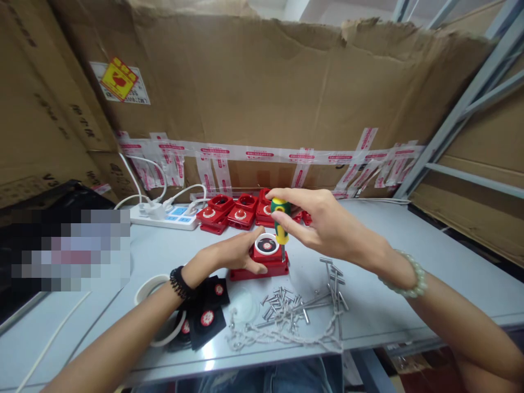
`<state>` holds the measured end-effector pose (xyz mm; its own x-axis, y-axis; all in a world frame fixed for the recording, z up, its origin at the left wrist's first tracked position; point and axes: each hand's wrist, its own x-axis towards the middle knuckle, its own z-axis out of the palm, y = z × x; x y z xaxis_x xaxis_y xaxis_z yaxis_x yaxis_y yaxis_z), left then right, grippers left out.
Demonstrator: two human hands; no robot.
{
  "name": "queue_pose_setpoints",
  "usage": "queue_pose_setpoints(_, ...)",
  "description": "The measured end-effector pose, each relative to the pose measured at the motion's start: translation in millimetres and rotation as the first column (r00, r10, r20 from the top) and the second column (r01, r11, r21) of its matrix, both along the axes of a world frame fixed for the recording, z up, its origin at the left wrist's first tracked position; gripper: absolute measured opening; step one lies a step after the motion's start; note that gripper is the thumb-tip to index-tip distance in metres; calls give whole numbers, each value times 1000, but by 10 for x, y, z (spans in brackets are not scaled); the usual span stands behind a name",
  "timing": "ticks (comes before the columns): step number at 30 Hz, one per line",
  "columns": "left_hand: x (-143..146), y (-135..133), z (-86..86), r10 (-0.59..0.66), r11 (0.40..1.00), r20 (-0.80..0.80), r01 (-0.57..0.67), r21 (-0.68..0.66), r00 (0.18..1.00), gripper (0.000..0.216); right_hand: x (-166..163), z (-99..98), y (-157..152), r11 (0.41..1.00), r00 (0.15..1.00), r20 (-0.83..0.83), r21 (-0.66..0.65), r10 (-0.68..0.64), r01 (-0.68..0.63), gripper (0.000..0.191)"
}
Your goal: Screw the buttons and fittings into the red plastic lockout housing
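Note:
My right hand [323, 218] grips a yellow-and-green screwdriver [281, 232] held upright. Its shaft meets the right front corner of a red alarm box [270, 269]; the tip is too small to make out clearly. Around the left side of that box my left hand [231, 251] is closed, thumb across its front, steadying it on the table. On the box's top sits a white ring [257, 245] around a black disc with a small round label. Just in front lies a pile of loose screws [280, 305], with metal rods and a stringy chain [282, 335].
Several red alarm boxes [241, 213] stand behind, near a white power strip [176, 218] with plugs. Black labelled sheets [208, 325] and white rings [149, 286] lie by my left forearm. Tall cardboard [262, 93] walls the back; a metal rack [454, 114] stands right.

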<state>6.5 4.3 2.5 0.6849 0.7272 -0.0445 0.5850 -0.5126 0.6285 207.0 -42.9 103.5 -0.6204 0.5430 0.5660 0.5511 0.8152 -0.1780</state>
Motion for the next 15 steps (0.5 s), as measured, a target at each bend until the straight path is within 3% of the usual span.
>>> queue_pose_setpoints(7,-1,-4,1,19,1000,-25,-19,12,1000,69,-123,-175,124,975,955,-224,68,-193,213,23)
queue_pose_setpoints(15,12,-44,55,56,998,-46,-56,6,997,56,66,-350,134,944,871,-410,66,-269,323,15)
